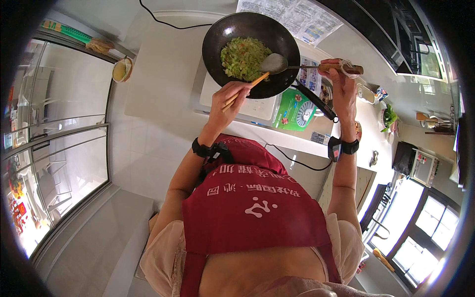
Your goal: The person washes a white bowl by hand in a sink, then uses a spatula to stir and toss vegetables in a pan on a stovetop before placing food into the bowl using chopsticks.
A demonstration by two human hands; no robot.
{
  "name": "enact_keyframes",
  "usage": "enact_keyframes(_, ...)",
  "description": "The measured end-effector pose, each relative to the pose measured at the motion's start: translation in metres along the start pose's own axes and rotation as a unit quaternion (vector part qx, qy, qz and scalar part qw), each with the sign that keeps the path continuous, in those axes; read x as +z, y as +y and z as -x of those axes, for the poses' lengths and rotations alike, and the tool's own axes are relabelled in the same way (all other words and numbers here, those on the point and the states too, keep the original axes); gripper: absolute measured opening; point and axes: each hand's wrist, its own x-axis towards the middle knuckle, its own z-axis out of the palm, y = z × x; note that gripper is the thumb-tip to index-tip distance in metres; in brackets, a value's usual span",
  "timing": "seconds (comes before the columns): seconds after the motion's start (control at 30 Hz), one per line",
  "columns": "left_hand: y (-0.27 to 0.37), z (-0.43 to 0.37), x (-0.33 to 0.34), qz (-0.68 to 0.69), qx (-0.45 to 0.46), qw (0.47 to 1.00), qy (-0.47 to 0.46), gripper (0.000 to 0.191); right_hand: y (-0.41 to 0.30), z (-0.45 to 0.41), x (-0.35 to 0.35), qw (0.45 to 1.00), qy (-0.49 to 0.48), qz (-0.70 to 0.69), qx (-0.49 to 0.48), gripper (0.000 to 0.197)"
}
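Note:
A dark wok [219, 41] holds a heap of chopped green vegetables [243, 57] with small reddish bits. My left hand [231, 95] grips a pair of wooden chopsticks [259, 79] at the wok's near rim, their tips close to a metal ladle [276, 64]. In my right hand [340, 85] is the ladle's wooden handle [326, 68], which has string wound around its end. The ladle's bowl lies over the right side of the vegetables, inside the wok. Whether the chopsticks touch the ladle I cannot tell.
Beneath the wok is a white cooktop [256, 109] on a pale counter [156, 70]. The wok's black handle [317, 101] points toward me on the right, over a green printed sheet [295, 109]. A small bowl [121, 70] stands far left; leafy greens [389, 117] sit right.

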Motion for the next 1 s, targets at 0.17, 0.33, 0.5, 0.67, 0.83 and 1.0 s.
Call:
enact_keyframes(0.17, 0.004, -0.012, 0.005, 0.048, -0.01, 0.997, 0.051, 0.014, 0.001, 0.003, -0.006, 1.0, -0.01, -0.026, 0.01, 0.026)
enact_keyframes(0.33, -0.005, -0.024, 0.025, 0.079, -0.005, 0.997, -0.019, 0.016, -0.006, 0.008, -0.007, 0.999, -0.04, -0.036, -0.008, 0.029)
enact_keyframes(0.5, -0.003, -0.021, 0.022, 0.014, -0.005, 1.0, 0.021, 0.015, -0.012, 0.013, -0.005, 0.996, -0.031, -0.087, 0.009, 0.031)
enact_keyframes(0.67, -0.004, -0.021, 0.02, 0.009, -0.002, 1.0, 0.005, 0.012, -0.008, 0.015, -0.008, 0.998, -0.022, -0.067, 0.005, 0.032)
enact_keyframes(0.83, 0.0, -0.023, 0.024, 0.017, 0.025, 0.999, -0.019, 0.014, -0.009, 0.019, -0.008, 0.996, -0.009, -0.093, -0.009, 0.03)
enact_keyframes(1.0, -0.008, -0.023, 0.021, -0.021, 0.01, 0.999, 0.025, 0.015, -0.006, 0.022, -0.011, 0.996, -0.005, -0.092, -0.012, 0.029)
